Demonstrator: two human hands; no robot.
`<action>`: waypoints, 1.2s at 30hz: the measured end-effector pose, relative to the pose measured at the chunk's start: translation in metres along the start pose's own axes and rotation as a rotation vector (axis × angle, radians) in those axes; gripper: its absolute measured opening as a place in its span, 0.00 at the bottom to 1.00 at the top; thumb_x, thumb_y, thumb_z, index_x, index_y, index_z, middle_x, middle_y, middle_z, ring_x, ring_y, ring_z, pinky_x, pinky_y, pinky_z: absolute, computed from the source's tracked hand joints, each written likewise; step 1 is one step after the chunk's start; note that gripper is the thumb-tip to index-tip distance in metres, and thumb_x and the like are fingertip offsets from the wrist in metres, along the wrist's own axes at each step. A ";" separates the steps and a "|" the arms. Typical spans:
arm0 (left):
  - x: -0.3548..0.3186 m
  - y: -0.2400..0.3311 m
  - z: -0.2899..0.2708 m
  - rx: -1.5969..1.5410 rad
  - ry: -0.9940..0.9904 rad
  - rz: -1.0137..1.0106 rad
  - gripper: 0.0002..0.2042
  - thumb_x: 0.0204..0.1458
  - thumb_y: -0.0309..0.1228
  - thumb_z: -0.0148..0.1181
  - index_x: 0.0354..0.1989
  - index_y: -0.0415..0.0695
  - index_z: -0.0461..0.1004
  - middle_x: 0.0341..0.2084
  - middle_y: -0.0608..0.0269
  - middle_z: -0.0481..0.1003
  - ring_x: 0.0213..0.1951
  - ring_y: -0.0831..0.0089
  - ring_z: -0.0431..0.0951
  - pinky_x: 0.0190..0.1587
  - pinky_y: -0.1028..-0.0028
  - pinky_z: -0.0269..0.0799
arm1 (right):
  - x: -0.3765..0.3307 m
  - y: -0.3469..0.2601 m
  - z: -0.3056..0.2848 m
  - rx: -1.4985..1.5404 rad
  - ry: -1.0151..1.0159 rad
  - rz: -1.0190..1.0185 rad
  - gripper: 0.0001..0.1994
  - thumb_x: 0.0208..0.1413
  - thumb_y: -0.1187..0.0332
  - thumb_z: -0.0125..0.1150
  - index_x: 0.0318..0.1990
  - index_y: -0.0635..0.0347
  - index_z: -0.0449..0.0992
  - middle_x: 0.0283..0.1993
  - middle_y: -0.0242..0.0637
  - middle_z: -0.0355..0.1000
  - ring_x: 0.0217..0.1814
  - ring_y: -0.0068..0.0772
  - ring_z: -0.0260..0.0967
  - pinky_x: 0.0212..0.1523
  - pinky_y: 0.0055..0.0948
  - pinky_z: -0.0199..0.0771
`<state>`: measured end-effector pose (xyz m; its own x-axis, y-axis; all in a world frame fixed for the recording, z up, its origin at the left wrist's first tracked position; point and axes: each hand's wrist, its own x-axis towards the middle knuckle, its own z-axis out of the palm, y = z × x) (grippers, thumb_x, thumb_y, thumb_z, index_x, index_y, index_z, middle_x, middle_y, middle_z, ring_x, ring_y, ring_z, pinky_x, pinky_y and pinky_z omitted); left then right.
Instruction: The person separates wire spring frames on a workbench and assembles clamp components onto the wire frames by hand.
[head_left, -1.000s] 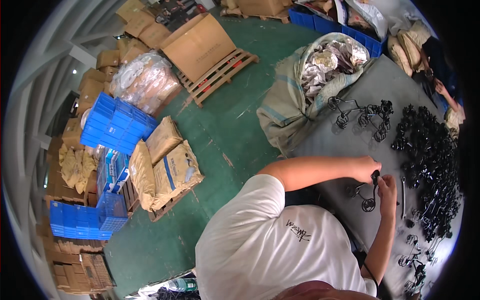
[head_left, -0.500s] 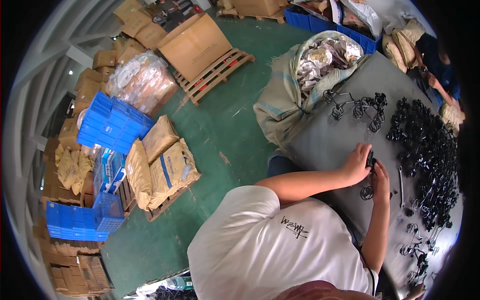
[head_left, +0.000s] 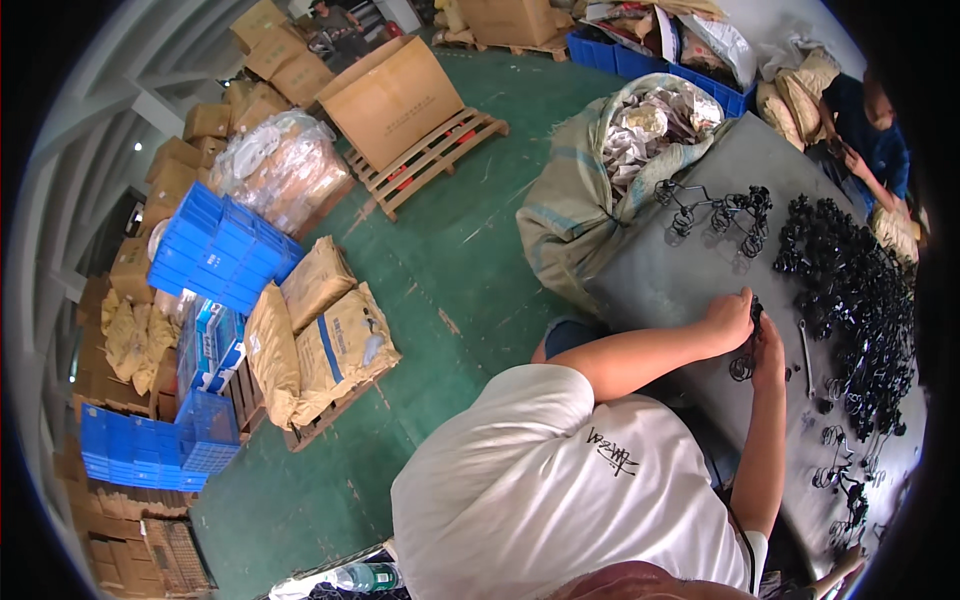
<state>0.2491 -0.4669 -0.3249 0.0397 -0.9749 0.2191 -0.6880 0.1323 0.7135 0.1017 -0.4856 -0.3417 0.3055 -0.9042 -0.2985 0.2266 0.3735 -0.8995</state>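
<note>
Above the grey table (head_left: 650, 262), my two hands meet around a small black part (head_left: 756, 309) with a black wire coil (head_left: 741, 368) showing just below. My left hand (head_left: 731, 322) pinches its upper end, fingers closed. My right hand (head_left: 768, 352) is closed around it from the other side. The fingers hide most of the part. Right of my hands lies a metal wrench (head_left: 806, 358). Farther off on the table sits a group of black coiled wire parts (head_left: 735, 215). A large heap of small black parts (head_left: 845, 290) covers the table's right side.
A woven sack of scraps (head_left: 565, 215) stands against the table's far left edge. Across the table, a co-worker in blue (head_left: 880, 140) handles something dark. More coiled parts (head_left: 845, 470) lie at the near right. Stuffed paper sacks (head_left: 340, 335) and blue crates (head_left: 220, 250) stand left on the floor.
My left hand has closed in tighter on the black part, and both hands have drawn closer together. The whole view has shifted slightly.
</note>
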 end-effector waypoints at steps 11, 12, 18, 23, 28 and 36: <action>-0.009 -0.010 0.015 -0.004 0.065 -0.015 0.21 0.47 0.34 0.63 0.43 0.35 0.63 0.27 0.43 0.77 0.31 0.44 0.79 0.36 0.50 0.73 | -0.011 0.009 -0.002 0.062 0.051 0.008 0.10 0.66 0.57 0.53 0.43 0.51 0.75 0.34 0.23 0.72 0.33 0.17 0.67 0.33 0.19 0.65; -0.008 -0.007 0.011 -0.032 0.036 -0.049 0.21 0.48 0.35 0.63 0.43 0.35 0.63 0.27 0.44 0.77 0.31 0.44 0.78 0.36 0.50 0.72 | -0.022 -0.002 0.016 0.083 0.095 0.011 0.11 0.66 0.57 0.53 0.44 0.52 0.75 0.34 0.22 0.71 0.33 0.16 0.66 0.32 0.19 0.64; -0.006 0.005 -0.028 -0.161 -0.040 -0.092 0.17 0.52 0.37 0.62 0.42 0.38 0.67 0.31 0.44 0.77 0.34 0.44 0.79 0.36 0.53 0.73 | -0.030 0.001 0.001 0.180 0.106 0.064 0.22 0.65 0.55 0.56 0.60 0.58 0.69 0.42 0.26 0.70 0.38 0.15 0.64 0.41 0.19 0.66; 0.000 0.004 -0.032 -0.192 -0.185 -0.112 0.25 0.51 0.37 0.66 0.52 0.37 0.64 0.35 0.49 0.77 0.36 0.55 0.79 0.41 0.59 0.74 | -0.084 -0.024 -0.007 -0.229 0.353 -0.026 0.24 0.64 0.58 0.57 0.63 0.62 0.66 0.43 0.30 0.70 0.40 0.20 0.65 0.43 0.22 0.68; 0.006 0.005 -0.050 -0.160 -0.374 -0.237 0.32 0.50 0.37 0.68 0.59 0.35 0.60 0.39 0.50 0.77 0.36 0.58 0.79 0.42 0.61 0.74 | -0.115 -0.004 -0.034 -0.295 0.591 0.016 0.20 0.64 0.64 0.57 0.60 0.60 0.69 0.42 0.30 0.71 0.40 0.20 0.66 0.44 0.26 0.71; 0.014 0.030 -0.145 -0.285 -0.296 -0.125 0.37 0.53 0.24 0.62 0.69 0.35 0.49 0.56 0.48 0.68 0.48 0.65 0.73 0.56 0.66 0.67 | -0.189 -0.051 -0.024 -0.400 0.744 -0.094 0.17 0.65 0.67 0.53 0.60 0.58 0.70 0.43 0.29 0.70 0.39 0.20 0.64 0.41 0.22 0.68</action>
<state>0.3337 -0.4510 -0.2035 -0.1284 -0.9904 -0.0518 -0.4618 0.0135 0.8869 0.0100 -0.3385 -0.2476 -0.4180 -0.8807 -0.2228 -0.1665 0.3154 -0.9342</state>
